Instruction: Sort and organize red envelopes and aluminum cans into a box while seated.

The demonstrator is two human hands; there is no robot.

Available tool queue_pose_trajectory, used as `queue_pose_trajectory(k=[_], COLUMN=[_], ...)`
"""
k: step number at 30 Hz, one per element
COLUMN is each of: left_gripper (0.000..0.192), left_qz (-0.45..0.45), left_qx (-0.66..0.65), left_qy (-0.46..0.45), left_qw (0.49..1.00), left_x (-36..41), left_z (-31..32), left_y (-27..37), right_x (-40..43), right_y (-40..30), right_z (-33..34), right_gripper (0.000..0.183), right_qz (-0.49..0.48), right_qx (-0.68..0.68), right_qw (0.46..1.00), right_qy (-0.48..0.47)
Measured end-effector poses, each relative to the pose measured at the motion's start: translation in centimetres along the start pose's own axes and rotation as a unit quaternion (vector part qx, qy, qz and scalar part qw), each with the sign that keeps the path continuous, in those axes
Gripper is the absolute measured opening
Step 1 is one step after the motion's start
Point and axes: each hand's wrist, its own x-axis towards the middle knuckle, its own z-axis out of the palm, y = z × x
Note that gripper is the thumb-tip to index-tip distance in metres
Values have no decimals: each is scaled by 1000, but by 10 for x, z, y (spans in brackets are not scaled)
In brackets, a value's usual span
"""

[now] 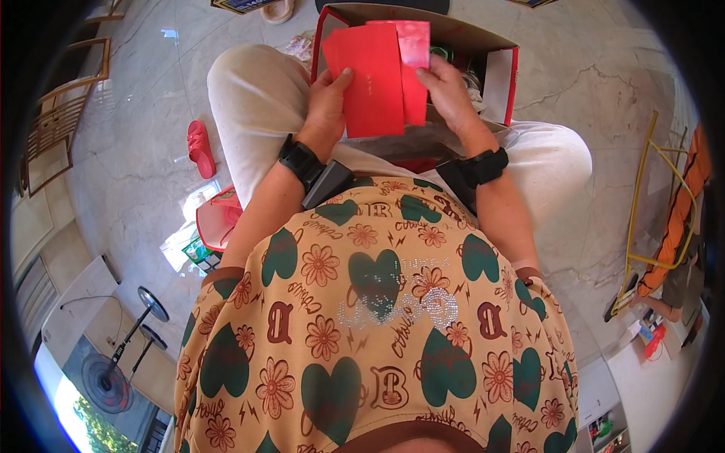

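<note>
Several red paper envelopes (371,85) are fanned out between my two hands, above an opened cardboard box. My left hand (328,105) pinches their left edge, thumb on the front. On the other side, my right hand (450,90) grips a pinkish-red packet (415,42) and the edge of the envelopes behind it. The box (501,85) has red outer walls and white inner sides; small mixed items lie inside, partly hidden by the envelopes and my right hand. Both wrists carry black straps with dark devices.
My legs are spread around the box on a marble-patterned floor. A red slipper (200,149) and a red paper bag (218,219) lie to the left. A standing fan (107,380) is at lower left. At right stand a yellow metal frame (651,260) and a partly visible person.
</note>
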Motion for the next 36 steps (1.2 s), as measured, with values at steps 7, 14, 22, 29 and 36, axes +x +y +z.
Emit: queue_pose_trajectory(k=[7,14,22,29,36], left_gripper=[22,24,26,26,23], left_qz=[-44,-46,-26,-31,-23], left_qx=[13,12,22,20,16], left_qy=[-35,-42,-57,-62,-52], left_qw=[998,998,998,997,998], left_x=[-1,-4,-2,-3,-2], left_z=[-2,4,0,2,0], left_y=[-1,4,0,1,1], right_x=[-1,-7,-5,0,-6], right_y=[-16,-14,-13,4,-23], right_z=[4,4,3,1,-2], right_gripper=[31,30,26,28,30], right_qz=[-1,42,-39,-42,30], right_qx=[-90,-91,-194,-156,-122], right_qw=[996,995,979,986,990], right_qy=[-27,26,51,28,70])
